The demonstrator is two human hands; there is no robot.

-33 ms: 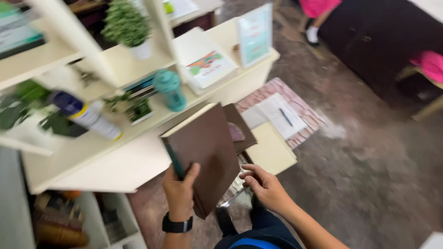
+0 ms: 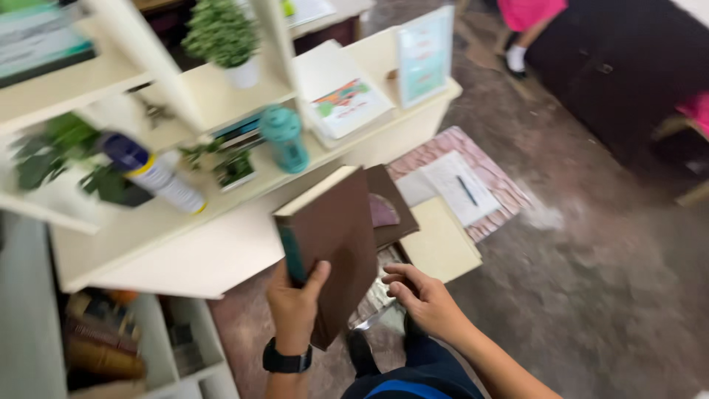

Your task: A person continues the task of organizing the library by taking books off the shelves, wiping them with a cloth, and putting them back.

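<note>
Closest to me, the person's left hand [image 2: 294, 301], with a dark watch [image 2: 286, 362] on the wrist, is wrapped around the lower spine end of a thick brown book [image 2: 336, 244], thumb pressed on the cover and fingers hidden behind, so the book stands nearly upright and tilted in the air above the floor, in front of the cream shelf unit [image 2: 221, 251]. The right hand [image 2: 425, 299] hangs just beside the book's lower edge, fingers loosely spread and curled, holding nothing; whether it brushes the cover I cannot tell. The book looks like a stiff hardback, fairly heavy for one hand, with a plain cover that could slide; I would judge it safest taken at the spine with the other palm under the bottom edge. Just behind it on the floor lie a dark brown folder [image 2: 391, 203], a pale yellow board [image 2: 443, 244], and some white papers [image 2: 458, 188] on a pinkish mat [image 2: 491, 188]. On the shelf ledge stand a teal bottle [image 2: 284, 140] and a white spray can [image 2: 159, 177] lying on its side, leaves around it. Higher up sit a small potted plant [image 2: 221, 37], a white booklet [image 2: 343, 100] and an upright framed card [image 2: 425, 55]. Farthest off, another person's foot [image 2: 517, 59] shows beside a dark cabinet [image 2: 628, 66].
</note>
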